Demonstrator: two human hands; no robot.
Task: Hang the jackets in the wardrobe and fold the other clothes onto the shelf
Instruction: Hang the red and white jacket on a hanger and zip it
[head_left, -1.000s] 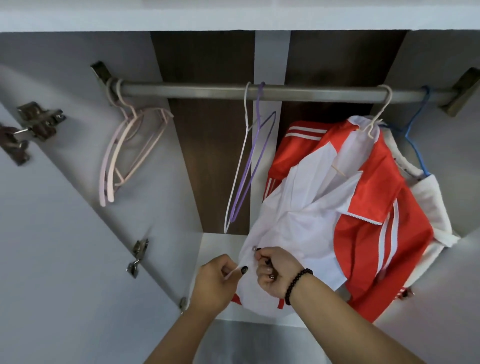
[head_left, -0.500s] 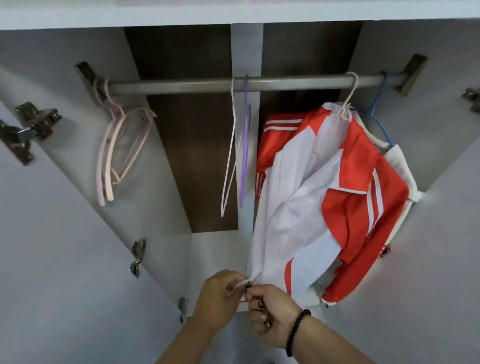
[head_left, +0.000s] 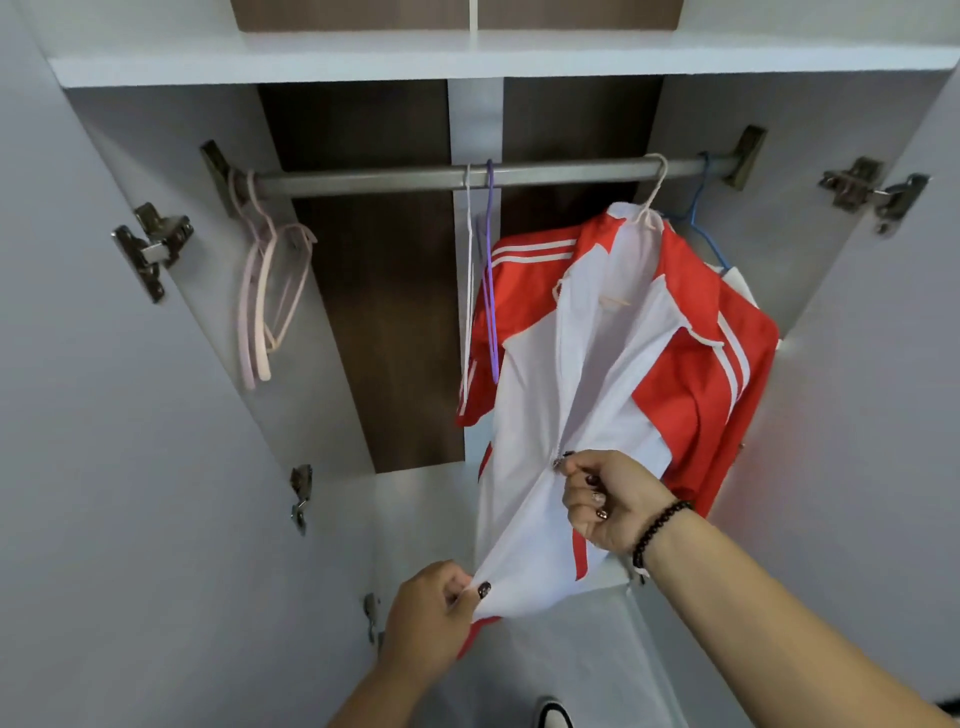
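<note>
A red and white jacket (head_left: 613, 364) hangs on a pale hanger (head_left: 652, 202) from the metal rail (head_left: 395, 179) at the right of the wardrobe. My left hand (head_left: 431, 613) pinches the jacket's bottom hem and holds it taut toward me. Higher up, my right hand (head_left: 608, 499) pinches the zip slider partway up the front. Below that hand the two front halves are joined; above it they hang apart.
Pink hangers (head_left: 260, 291) hang at the rail's left end, a white and a purple hanger (head_left: 488, 291) at its middle, a blue hanger (head_left: 701, 218) behind the jacket. A white shelf (head_left: 467, 57) runs above. Open doors with metal hinges (head_left: 150, 244) flank both sides.
My right hand has risen from the hem up the jacket's front with the zip slider, while my left hand stays at the hem. The view has tilted downward.
</note>
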